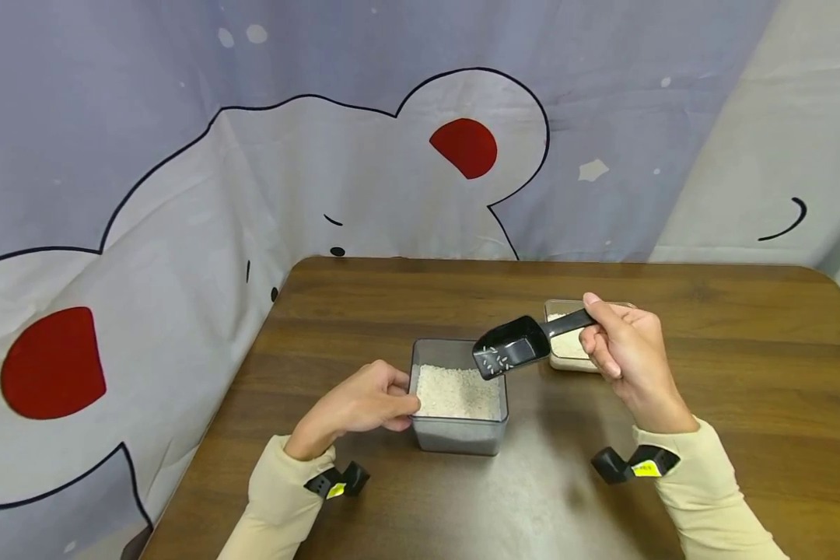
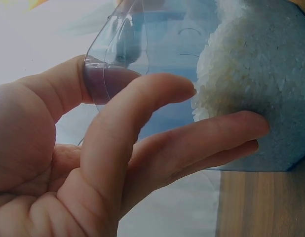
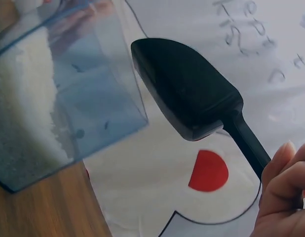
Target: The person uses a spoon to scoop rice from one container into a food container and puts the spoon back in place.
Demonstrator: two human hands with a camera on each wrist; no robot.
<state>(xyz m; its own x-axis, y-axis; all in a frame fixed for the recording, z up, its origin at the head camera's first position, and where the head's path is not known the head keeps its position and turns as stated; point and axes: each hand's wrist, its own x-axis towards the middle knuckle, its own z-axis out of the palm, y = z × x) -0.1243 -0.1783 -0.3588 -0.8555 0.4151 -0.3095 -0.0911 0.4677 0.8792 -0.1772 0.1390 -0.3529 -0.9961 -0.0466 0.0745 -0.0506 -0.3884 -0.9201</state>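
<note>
A clear grey-blue square container stands on the table, part filled with white rice. My left hand holds its left side, thumb hooked over the rim and the other fingers along the outer wall. My right hand grips the handle of a black plastic scoop. The scoop hangs tilted above the container's right rim, with a few rice grains left in its bowl. In the right wrist view the scoop's underside shows beside the container wall.
A second, smaller clear container with rice stands behind my right hand and is partly hidden by it. The brown wooden table ends at a printed cloth backdrop at the back and left.
</note>
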